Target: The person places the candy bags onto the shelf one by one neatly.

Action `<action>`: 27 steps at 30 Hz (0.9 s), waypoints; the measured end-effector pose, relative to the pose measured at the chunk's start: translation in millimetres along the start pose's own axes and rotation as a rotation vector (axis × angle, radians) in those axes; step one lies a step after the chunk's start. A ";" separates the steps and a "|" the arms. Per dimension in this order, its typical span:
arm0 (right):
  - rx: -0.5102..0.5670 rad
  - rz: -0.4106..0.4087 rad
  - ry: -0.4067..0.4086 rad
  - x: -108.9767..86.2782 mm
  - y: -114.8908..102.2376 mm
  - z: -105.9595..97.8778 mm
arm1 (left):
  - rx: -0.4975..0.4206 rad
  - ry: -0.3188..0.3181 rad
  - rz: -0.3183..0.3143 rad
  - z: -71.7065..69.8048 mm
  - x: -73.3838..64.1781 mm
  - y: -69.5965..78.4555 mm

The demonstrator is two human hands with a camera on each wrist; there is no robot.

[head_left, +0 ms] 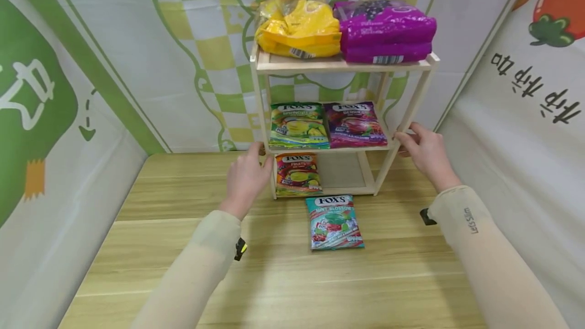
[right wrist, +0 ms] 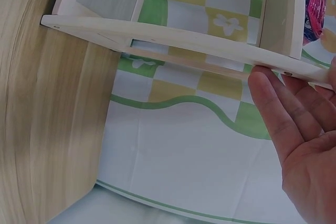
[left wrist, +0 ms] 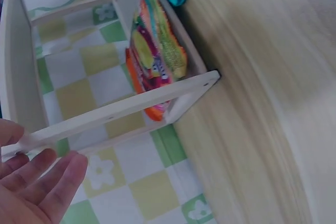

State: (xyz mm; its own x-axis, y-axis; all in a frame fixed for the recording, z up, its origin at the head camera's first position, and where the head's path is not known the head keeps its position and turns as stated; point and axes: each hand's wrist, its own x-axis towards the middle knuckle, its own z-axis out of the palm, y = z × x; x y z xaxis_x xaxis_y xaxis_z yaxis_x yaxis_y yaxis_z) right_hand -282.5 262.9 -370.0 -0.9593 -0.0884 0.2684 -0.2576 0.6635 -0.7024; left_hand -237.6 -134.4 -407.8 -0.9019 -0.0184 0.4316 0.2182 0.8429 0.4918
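Note:
A small three-tier wooden shelf (head_left: 347, 68) stands on the table. At its left side my left hand (head_left: 248, 176) holds the upright near the middle tier, thumb toward the front. My right hand (head_left: 425, 154) grips the opposite upright at about the same height; its fingers (right wrist: 270, 111) reach behind the wood. On the bottom tier lies an orange Fox's Fruits candy bag (head_left: 299, 174), at the left. The middle tier carries a green candy bag (head_left: 299, 126) and a purple Berries bag (head_left: 356, 124). A teal Mint Blossom bag (head_left: 335, 222) lies on the table before the shelf.
On the top tier sit a bulky yellow bag (head_left: 299, 27) and a magenta bag (head_left: 388, 32). Printed cloth walls (head_left: 192, 65) rise behind and on both sides of the wood-grain table (head_left: 183, 232).

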 end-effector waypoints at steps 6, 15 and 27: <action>0.037 -0.003 0.006 0.2 0.4 0.6 | -0.080 -0.105 -0.042 -10.5 7.7 2.4; 0.046 0.006 -0.008 -0.6 -1.2 -0.8 | -0.169 -0.272 -0.134 -18.1 23.5 1.0; -0.103 0.054 -0.094 -11.3 1.3 9.1 | -0.123 -0.332 -0.107 -19.8 32.3 -0.7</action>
State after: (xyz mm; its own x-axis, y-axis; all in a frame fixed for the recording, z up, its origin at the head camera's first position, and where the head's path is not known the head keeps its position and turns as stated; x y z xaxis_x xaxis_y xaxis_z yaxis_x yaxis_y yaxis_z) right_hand -273.0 258.0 -380.0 -0.9793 -0.1164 0.1658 -0.1968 0.7412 -0.6418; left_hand -259.5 -146.2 -379.2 -0.9894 0.0901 0.1137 0.1414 0.7744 0.6167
